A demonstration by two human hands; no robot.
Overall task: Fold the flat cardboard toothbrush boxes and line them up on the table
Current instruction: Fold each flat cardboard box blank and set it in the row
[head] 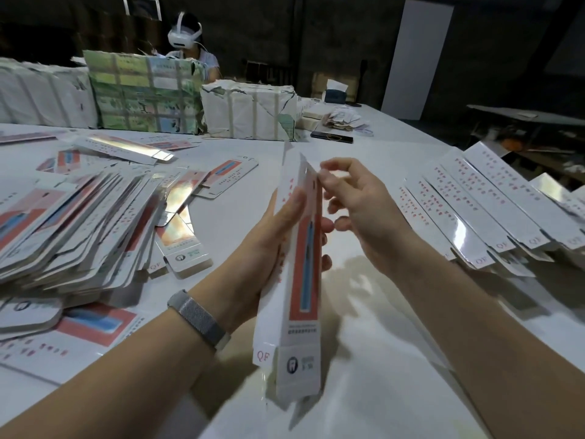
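Note:
A long white toothbrush box (302,299) with a red panel and a blue brush picture stands half folded above the table's middle. My left hand (269,245) grips it round its middle, thumb on the white side, fingers behind. My right hand (357,204) is beside the upper part, thumb and forefinger pinching the box's top right edge. A thick pile of flat boxes (72,223) lies at the left. Folded boxes (493,210) lie side by side in a row at the right.
Wrapped bundles (250,110) and a green-printed package (142,93) stand at the back of the white table (380,359). A person with a white headset sits behind them. A dark phone (331,137) lies at the back. The table's right edge runs past the folded row.

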